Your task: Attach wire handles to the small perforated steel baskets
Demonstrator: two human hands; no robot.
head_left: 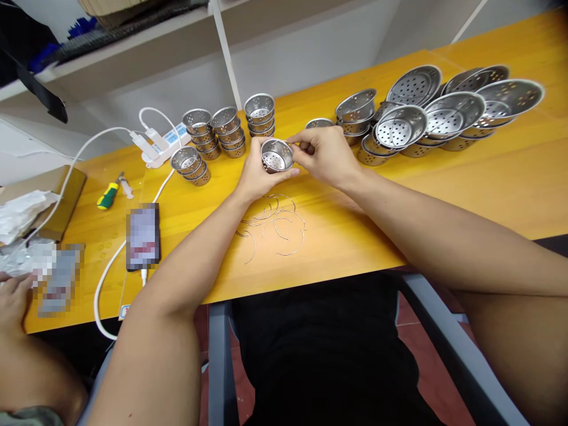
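Note:
A small perforated metal cup [277, 156] is held tilted toward me, with my left hand [257, 171] wrapped around its side and underside. My right hand [326, 151] is closed in a pinch at the cup's right rim; whatever lies between its fingertips is too small to make out. Below the hands, several thin curved wires [284, 222] lie loose on the yellow table [346, 242]. Stacks of similar perforated cups [228, 130] stand behind my left hand. To the right of my right hand are stacks of wider perforated strainer cups [402, 127], some with wire handles.
A phone [142, 236] with a white charging cable lies left of my left forearm. Behind it are a power strip [164, 148] and a green-yellow screwdriver [109, 194]. Another person's hand [13, 299] rests near a second phone [62, 281] at the far left.

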